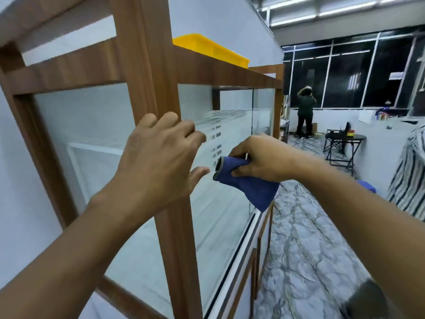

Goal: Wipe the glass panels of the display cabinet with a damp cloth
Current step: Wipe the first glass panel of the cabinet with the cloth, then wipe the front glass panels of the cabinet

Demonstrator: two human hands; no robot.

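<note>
The wiping step is about to begin on the display cabinet (218, 71): the blue cloth (249, 188) is at the right-hand glass panel (220, 226) but bunched, one corner hanging, not spread flat on the glass. The next move probably calls for pressing it flat and sweeping across. The right hand (259, 157) pinches the cloth between thumb and curled fingers. The left hand (158, 157) lies on the wooden upright (147, 65), fingers bent, thumb spread over the glass; whether it grips or only braces cannot be told.
</note>
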